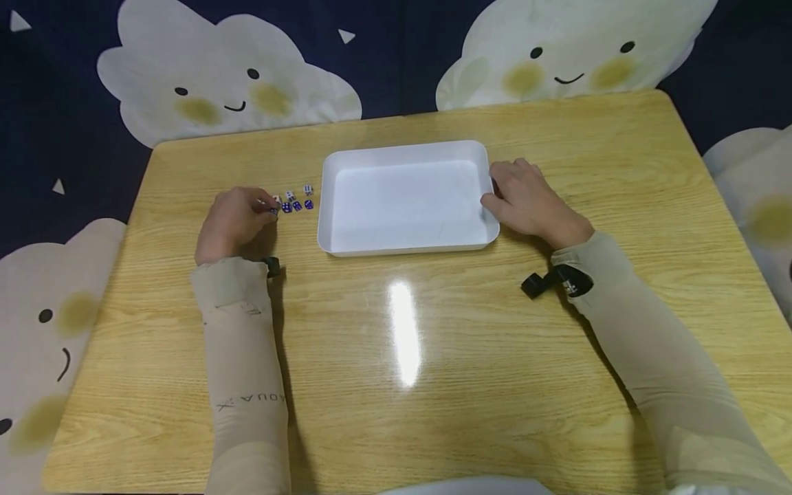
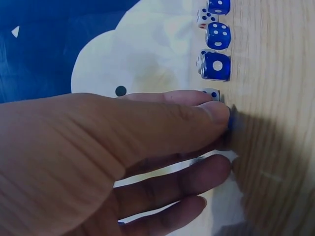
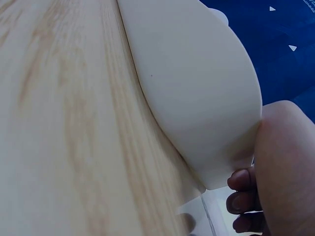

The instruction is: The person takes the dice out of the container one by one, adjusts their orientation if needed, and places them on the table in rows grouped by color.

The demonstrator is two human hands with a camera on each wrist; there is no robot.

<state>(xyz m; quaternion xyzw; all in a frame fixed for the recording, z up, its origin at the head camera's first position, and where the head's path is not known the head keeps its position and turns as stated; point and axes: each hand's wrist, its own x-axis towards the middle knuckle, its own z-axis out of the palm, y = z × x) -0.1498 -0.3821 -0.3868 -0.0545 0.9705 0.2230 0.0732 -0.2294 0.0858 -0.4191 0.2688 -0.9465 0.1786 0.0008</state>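
At the left end of two short rows of dice, my left hand (image 1: 232,216) pinches a blue die (image 2: 230,118) between thumb and fingers, and the thumb hides most of it. Blue dice (image 1: 297,205) line the near row; white dice (image 1: 308,189) stand just behind them. A white die (image 2: 212,93) shows right above the thumb in the left wrist view. My right hand (image 1: 529,199) grips the right end of a shallow white tray (image 1: 405,206), thumb over the rim and fingers along the outer wall. No dice lie inside the tray.
Everything rests on a wood-grain table (image 1: 346,330) with a bright light reflection in its middle. A cloud-patterned dark blue cloth (image 1: 396,55) hangs behind the far edge. Part of a white rounded object (image 1: 467,487) shows at the near edge.
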